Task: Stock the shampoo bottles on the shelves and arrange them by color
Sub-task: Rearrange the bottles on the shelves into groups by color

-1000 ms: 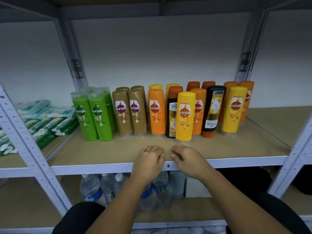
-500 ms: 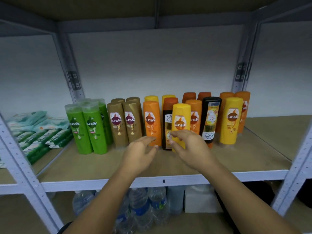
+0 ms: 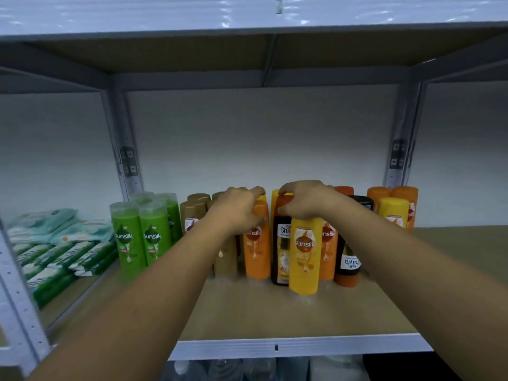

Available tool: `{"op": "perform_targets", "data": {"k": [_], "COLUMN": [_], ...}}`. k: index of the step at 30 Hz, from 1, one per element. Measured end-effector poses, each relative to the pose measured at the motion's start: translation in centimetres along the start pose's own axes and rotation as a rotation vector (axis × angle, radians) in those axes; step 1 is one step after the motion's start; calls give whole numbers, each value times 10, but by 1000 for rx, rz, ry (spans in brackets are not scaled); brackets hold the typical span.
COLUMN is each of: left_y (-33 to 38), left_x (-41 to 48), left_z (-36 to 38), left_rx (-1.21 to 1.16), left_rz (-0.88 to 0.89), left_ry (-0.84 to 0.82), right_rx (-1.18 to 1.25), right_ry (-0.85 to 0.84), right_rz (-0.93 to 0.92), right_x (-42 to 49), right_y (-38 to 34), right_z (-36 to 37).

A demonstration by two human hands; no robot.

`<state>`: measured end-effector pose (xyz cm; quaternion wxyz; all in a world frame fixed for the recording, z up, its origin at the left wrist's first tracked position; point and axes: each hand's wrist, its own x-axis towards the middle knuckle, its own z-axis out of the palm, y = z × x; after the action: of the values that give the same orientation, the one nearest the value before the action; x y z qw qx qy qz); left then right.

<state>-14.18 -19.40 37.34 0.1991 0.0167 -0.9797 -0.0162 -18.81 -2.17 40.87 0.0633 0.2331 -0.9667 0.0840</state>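
Gripping tops of two upright, vertical bottles: left hand on orange bottle, right hand on black bottle.

wall: plain white wall behind the rack
rack: grey metal shelving rack, perforated uprights, bays run on left and right
shelf: tan fibreboard shelf board, pale metal front rail along its near edge
above: brown underside of upper shelf board, in shadow
light: dim, bluish cast, brightest low on wall
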Motion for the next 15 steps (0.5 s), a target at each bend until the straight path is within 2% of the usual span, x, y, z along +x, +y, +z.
{"op": "perform_targets", "data": {"k": [4,15], "left_y": [-1,-15], "left_x": [7,-18], "left_z": [2,-8], "left_rx": [-7,-131], "left_rz": [0,-48], "left_ry": [-67,-60], "right_rx": [-53,-18], "right_ry": [-24,-6], "right_rz": [-22,-179], "right_x": [14,2], "right_y": [-7,-30], "right_z": [2,1]}}
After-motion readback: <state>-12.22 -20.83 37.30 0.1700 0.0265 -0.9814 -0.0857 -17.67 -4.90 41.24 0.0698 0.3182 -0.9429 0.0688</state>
